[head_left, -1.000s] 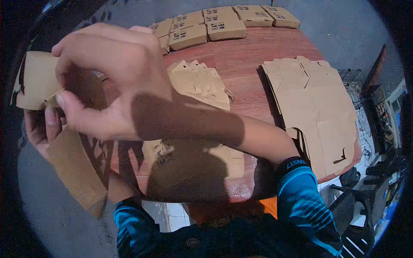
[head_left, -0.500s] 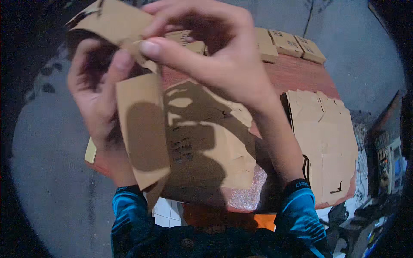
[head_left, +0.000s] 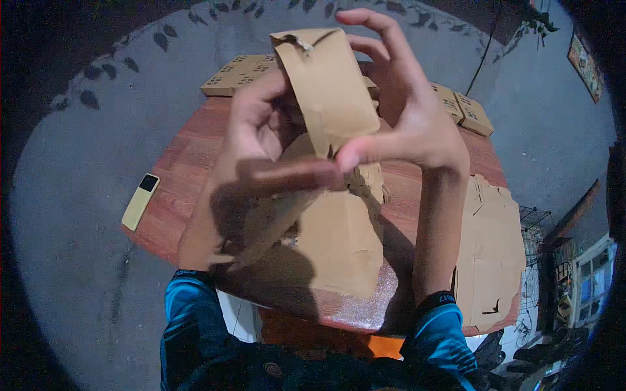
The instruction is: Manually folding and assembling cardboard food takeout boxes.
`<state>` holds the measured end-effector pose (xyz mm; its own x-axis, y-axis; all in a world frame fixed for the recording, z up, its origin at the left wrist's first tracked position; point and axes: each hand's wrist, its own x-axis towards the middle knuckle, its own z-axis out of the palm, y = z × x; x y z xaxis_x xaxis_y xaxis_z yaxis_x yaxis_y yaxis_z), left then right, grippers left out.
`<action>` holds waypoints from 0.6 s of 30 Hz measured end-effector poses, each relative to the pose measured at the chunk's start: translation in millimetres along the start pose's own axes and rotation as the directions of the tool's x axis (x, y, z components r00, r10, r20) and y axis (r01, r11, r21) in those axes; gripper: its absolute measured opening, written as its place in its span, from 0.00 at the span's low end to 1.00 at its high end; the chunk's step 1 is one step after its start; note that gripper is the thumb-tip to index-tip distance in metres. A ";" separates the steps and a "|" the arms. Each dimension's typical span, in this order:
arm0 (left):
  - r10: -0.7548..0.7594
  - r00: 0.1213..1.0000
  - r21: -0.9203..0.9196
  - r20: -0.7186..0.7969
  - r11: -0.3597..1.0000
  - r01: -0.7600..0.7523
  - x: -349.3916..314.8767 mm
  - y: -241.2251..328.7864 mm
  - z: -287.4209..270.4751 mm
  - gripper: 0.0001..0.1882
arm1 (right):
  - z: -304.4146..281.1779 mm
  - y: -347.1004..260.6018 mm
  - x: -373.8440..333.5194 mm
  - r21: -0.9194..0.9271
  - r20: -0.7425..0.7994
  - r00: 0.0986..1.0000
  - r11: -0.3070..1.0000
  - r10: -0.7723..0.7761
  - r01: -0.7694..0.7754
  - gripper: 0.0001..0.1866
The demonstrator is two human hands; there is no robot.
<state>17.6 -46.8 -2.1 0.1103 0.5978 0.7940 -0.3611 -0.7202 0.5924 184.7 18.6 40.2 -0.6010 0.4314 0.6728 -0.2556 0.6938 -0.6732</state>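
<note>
A partly folded brown cardboard box [head_left: 339, 91] is held up above the table between my two hands. My left hand [head_left: 261, 133] grips its left side, with the thumb stretched across toward the lower corner and blurred by motion. My right hand [head_left: 417, 124] holds the right side; its thumb presses the lower corner and the upper fingers curve around behind. A long flap runs down from the box toward my left wrist, also smeared. Below lies a flat cardboard blank [head_left: 339, 234], partly in shadow.
Flat cardboard blanks [head_left: 489, 254] are stacked at the table's right edge. Finished-looking boxes [head_left: 235, 73] sit at the back left, and more boxes [head_left: 475, 114] at the back right. A yellow phone [head_left: 139, 205] rests at the left edge of the reddish wooden table [head_left: 179, 163].
Both hands and the box have shifted to the right in the picture. The box has been turned, and my left thumb now reaches across to its lower corner. More of the table's left side shows.
</note>
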 end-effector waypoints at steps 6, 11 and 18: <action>0.053 0.971 0.478 0.233 0.864 -0.162 -1.3 -1.2 -12.5 0.28 | -20.0 14.5 -7.9 -0.257 0.155 0.969 0.940 -0.190 0.226 0.72; 0.085 0.873 0.713 0.480 0.542 -0.444 0.0 -1.1 -25.0 0.23 | -24.9 8.0 -3.3 -0.114 0.005 0.987 0.980 -0.162 0.162 0.58; -0.131 0.725 0.733 0.676 0.223 -0.643 4.2 -7.7 -16.3 0.15 | -42.9 -1.7 -21.9 -0.195 -0.325 0.945 0.975 0.041 -0.109 0.26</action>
<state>5.8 -33.0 -5.5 0.7534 0.2894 0.5905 0.5269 -0.8029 -0.2789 230.8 32.7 39.7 -0.3318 0.6234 0.7080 -0.0364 0.7415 -0.6700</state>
